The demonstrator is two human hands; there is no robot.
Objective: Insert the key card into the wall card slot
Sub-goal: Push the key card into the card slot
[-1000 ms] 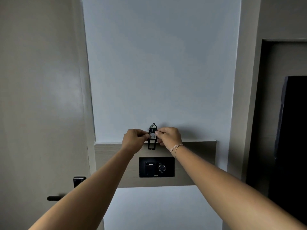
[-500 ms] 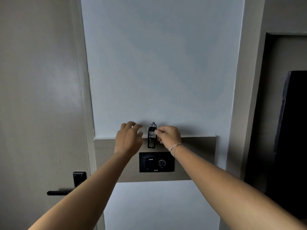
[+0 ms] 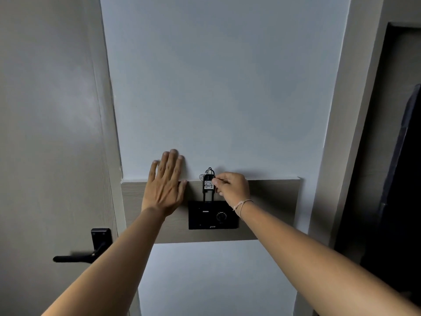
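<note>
A narrow black key card [image 3: 208, 187] with a white handwritten label and a small key ring on top stands upright, its lower end at the top edge of the black wall card slot unit [image 3: 213, 215]. My right hand [image 3: 232, 187] pinches the card's right side with thumb and fingers. My left hand [image 3: 165, 183] lies flat and spread on the wall, left of the card, touching nothing else. The slot unit is mounted on a wood-toned panel [image 3: 268, 201].
A grey door with a black lever handle [image 3: 91, 249] stands at the left. A dark opening with a dark hanging object [image 3: 401, 179] is at the far right. White wall fills the area above and below the panel.
My left hand let go of the card, moved left and spread flat on the wall. The card, held by my right hand, dropped lower until its end met the slot unit.
</note>
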